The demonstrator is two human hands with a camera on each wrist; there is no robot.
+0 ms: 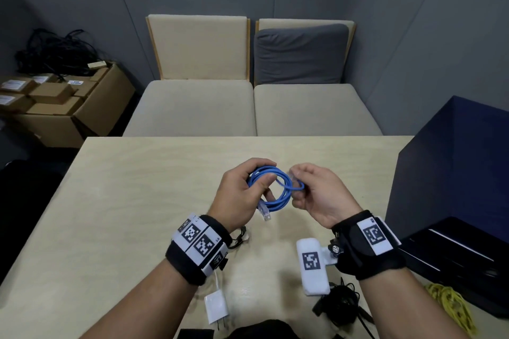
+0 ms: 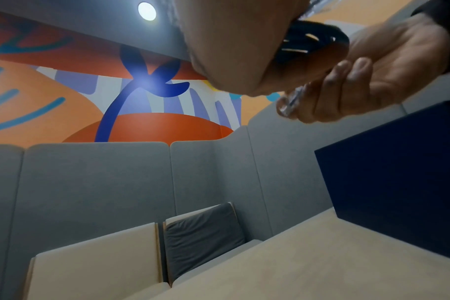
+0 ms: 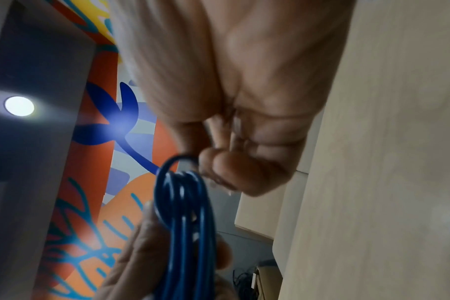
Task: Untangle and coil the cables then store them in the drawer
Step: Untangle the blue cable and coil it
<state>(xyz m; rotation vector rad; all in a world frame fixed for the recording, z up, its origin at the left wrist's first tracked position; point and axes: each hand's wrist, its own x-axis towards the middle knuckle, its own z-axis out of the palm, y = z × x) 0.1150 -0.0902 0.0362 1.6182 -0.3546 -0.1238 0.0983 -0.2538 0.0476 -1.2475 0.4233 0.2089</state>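
Above the table's (image 1: pixel 115 201) middle, the left hand (image 1: pixel 239 195) grips the light, springy blue cable's (image 1: pixel 278 195) coil while the right hand (image 1: pixel 316 195) pinches its free end.

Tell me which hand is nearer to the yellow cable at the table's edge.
Right. The right hand is raised above the table, pinching the blue ethernet cable, on the same side as the yellow cable. The left hand, gripping the coil, is farther across.
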